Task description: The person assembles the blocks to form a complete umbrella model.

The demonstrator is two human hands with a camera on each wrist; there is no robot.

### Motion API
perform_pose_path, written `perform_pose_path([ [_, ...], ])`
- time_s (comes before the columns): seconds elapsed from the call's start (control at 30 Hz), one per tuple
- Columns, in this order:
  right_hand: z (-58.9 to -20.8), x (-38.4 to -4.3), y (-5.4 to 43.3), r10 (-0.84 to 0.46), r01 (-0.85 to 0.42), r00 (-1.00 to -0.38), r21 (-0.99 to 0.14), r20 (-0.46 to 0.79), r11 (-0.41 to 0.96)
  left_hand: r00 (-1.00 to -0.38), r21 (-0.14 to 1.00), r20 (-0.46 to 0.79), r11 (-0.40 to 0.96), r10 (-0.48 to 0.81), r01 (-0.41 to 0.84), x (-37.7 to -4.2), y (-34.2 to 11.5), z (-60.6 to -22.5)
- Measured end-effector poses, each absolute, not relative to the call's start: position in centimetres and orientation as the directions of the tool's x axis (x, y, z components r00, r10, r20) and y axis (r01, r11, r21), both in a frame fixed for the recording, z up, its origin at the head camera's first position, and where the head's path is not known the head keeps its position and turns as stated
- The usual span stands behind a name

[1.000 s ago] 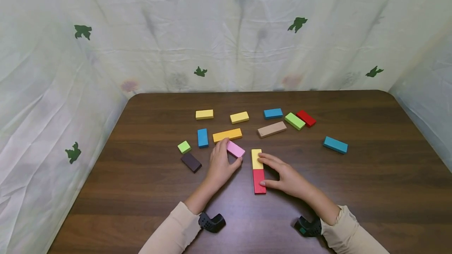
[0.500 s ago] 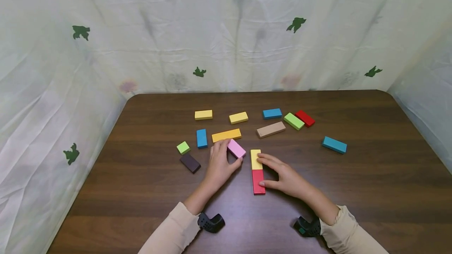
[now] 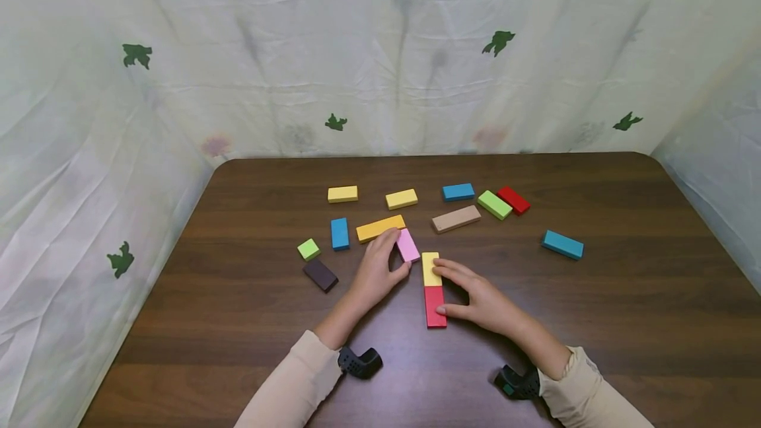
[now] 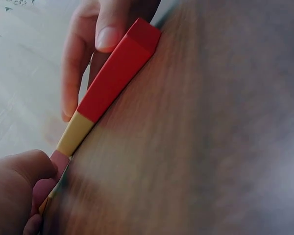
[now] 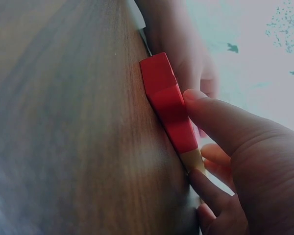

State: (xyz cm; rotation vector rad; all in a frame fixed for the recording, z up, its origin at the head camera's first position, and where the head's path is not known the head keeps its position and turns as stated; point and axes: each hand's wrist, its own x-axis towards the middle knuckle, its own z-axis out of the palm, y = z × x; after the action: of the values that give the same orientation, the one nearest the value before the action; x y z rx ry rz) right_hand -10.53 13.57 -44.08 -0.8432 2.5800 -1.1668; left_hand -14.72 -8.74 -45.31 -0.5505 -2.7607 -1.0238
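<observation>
My left hand (image 3: 376,266) pinches a pink block (image 3: 409,247) on the table, fingers at its far end and thumb at its near end. The pink block's near right corner lies close to a yellow block (image 3: 431,269); the left wrist view shows it by the yellow block's (image 4: 74,133) far end. A red block (image 3: 434,317) lines up end to end with the yellow one. My right hand (image 3: 483,296) rests beside this row. Its fingertips touch the yellow block, and its thumb touches the red block (image 5: 169,105).
Behind the left hand lies an orange-yellow block (image 3: 380,228), close to the pink one. A dark block (image 3: 321,275) and a green block (image 3: 308,249) are to the left. A tan block (image 3: 456,218) and several coloured blocks lie farther back. A blue block (image 3: 562,244) sits at right.
The left hand has moved slightly right and turned the pink block more upright in the head view, nearer the yellow block. The right hand and the red-yellow row have stayed in place.
</observation>
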Motion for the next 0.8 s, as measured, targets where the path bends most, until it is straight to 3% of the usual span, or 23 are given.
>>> perform_pose_path([
  [0.4,-44.2,-10.6,13.6,-0.563,-0.408,-0.826,-0.733,0.042,0.545,-0.904,0.599,0.224,0.68,0.365,0.423,-15.9,-9.0,-45.3],
  [0.8,-44.1,-10.6,13.5,-0.566,-0.413,-0.823,-0.741,0.053,0.53,-0.916,0.623,0.182,0.679,0.357,0.388,-16.9,-9.0,-45.0],
])
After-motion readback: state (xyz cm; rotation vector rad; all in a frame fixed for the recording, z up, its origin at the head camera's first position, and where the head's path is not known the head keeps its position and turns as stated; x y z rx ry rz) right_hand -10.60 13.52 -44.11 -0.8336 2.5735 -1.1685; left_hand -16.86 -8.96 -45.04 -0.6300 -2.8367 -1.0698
